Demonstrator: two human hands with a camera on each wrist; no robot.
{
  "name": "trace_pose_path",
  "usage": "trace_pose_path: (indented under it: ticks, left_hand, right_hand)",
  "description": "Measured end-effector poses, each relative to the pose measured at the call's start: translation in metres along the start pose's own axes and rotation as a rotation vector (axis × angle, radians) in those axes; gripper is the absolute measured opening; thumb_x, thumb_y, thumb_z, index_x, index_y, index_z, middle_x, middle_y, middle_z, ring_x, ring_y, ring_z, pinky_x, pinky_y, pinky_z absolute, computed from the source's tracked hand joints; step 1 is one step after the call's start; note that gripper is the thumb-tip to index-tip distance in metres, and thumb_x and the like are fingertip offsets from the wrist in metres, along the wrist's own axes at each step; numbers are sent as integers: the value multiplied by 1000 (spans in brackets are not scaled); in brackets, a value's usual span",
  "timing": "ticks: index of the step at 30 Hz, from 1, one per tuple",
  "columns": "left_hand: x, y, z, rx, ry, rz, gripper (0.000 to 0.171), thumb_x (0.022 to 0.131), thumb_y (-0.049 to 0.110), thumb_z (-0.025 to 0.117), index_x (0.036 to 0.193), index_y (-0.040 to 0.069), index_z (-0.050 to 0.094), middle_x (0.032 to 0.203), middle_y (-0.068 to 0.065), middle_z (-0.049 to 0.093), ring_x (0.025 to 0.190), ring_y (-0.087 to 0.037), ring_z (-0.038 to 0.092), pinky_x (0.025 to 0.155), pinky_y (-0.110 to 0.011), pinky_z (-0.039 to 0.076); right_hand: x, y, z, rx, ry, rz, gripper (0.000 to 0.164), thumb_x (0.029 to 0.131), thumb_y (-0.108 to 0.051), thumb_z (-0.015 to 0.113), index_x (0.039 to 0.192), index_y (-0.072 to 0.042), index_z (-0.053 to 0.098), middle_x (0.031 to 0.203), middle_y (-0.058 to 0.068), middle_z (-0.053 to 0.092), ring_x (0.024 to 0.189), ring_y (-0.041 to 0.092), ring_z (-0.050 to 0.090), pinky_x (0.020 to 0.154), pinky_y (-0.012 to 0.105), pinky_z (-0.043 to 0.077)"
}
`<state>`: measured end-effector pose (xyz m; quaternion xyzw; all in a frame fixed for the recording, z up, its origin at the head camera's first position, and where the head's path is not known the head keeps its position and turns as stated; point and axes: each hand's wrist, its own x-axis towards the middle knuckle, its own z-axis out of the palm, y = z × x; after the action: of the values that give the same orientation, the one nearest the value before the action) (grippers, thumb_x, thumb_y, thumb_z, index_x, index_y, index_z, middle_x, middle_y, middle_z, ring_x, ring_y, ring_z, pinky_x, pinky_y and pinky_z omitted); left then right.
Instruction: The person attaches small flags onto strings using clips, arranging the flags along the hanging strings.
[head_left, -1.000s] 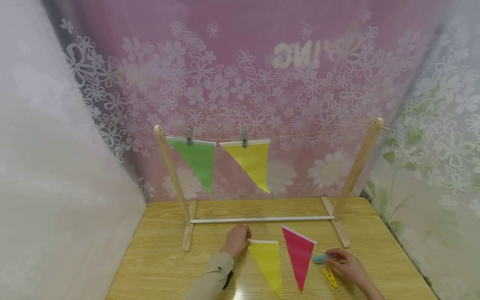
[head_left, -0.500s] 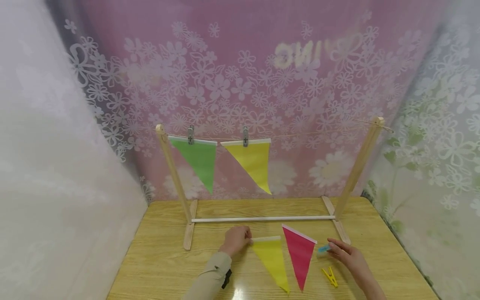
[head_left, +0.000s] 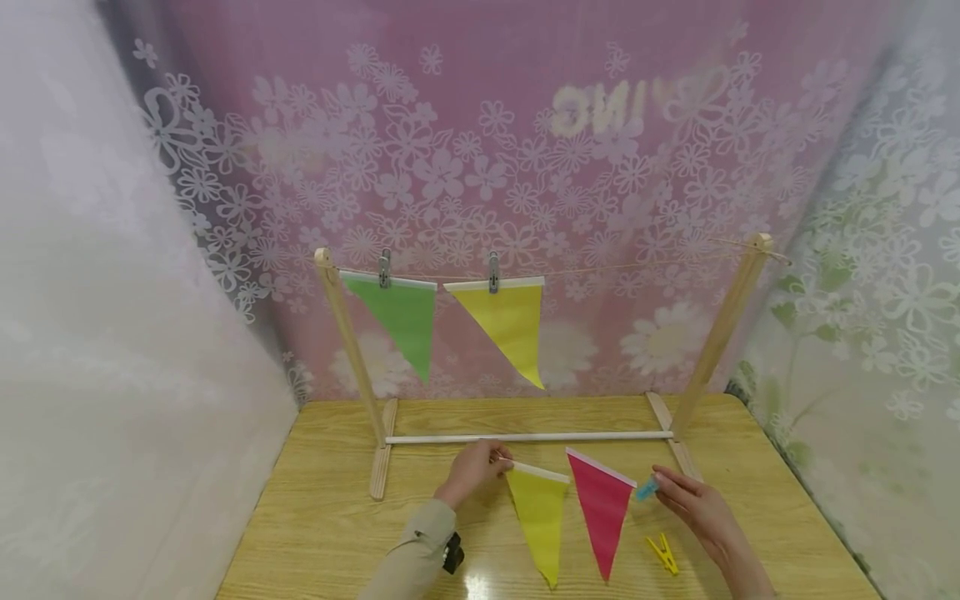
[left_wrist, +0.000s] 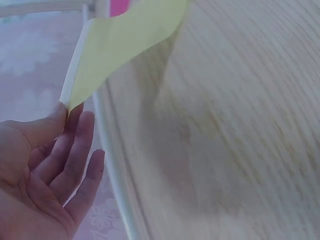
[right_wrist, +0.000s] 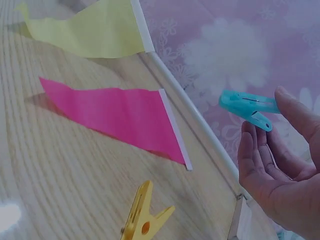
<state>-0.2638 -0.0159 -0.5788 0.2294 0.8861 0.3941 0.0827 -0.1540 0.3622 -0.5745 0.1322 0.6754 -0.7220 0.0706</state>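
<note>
My left hand (head_left: pixel 474 472) pinches the white-edged top corner of a yellow pennant (head_left: pixel 538 512) between thumb and fingers, as the left wrist view confirms. The pennant is raised off the table, its tip toward me. In the right wrist view, my right hand (right_wrist: pixel 287 145) holds a blue clothespin (right_wrist: pixel 247 104) by its handle ends, thumb on one and fingers on the other. A pink pennant (head_left: pixel 602 510) lies on the table between the hands. Below the right hand lies a yellow clothespin (head_left: pixel 663 554).
Behind the hands stands a wooden frame with a left post (head_left: pixel 349 346), a right post (head_left: pixel 722 337) and a white bottom rod (head_left: pixel 525 437). On its string, grey clips hold a green pennant (head_left: pixel 401 317) and another yellow pennant (head_left: pixel 510 325). Floral curtains surround the wooden table (head_left: pixel 315 517).
The right hand has lifted the blue clothespin from beside the yellow one and turned it. The left hand has raised the yellow pennant slightly away from me.
</note>
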Motion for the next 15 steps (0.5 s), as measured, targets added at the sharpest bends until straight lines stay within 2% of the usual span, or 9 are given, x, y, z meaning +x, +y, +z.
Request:
trace_pose_path:
  ticks: [3, 7, 11, 15]
  left_hand:
    - [1, 6, -4, -82, -16, -22, 10, 97, 19, 70, 99, 11, 75, 83, -1, 74, 77, -27, 72, 66, -29, 55]
    - [2, 14, -10, -178, -17, -22, 11, 97, 18, 70, 99, 9, 77, 89, -5, 76, 80, -33, 74, 72, -37, 59]
    - [3, 25, -15, -232, -17, -22, 15, 97, 21, 70, 103, 9, 77, 91, -5, 78, 74, -22, 74, 75, -38, 59]
    - [6, 38, -22, -230, -9, -31, 17, 97, 25, 71, 105, 13, 77, 84, 0, 78, 68, -9, 71, 70, -30, 54]
  right_hand:
    - [-1, -4, 1, 8, -17, 2, 33, 105, -23, 60, 135, -10, 63, 111, -23, 66, 105, -2, 66, 101, 30, 51]
    - [-2, -9, 3, 24, -38, -8, 40, 106, -22, 57, 142, -4, 56, 111, -23, 66, 104, 0, 66, 97, 28, 53]
    - [-5, -17, 5, 24, -55, -36, 40, 107, -21, 54, 143, -3, 55, 113, -25, 66, 105, -1, 66, 95, 24, 54]
    - [-6, -26, 6, 13, -69, -83, 29, 109, -23, 51, 134, -16, 63, 114, -24, 65, 104, 0, 66, 93, 23, 54]
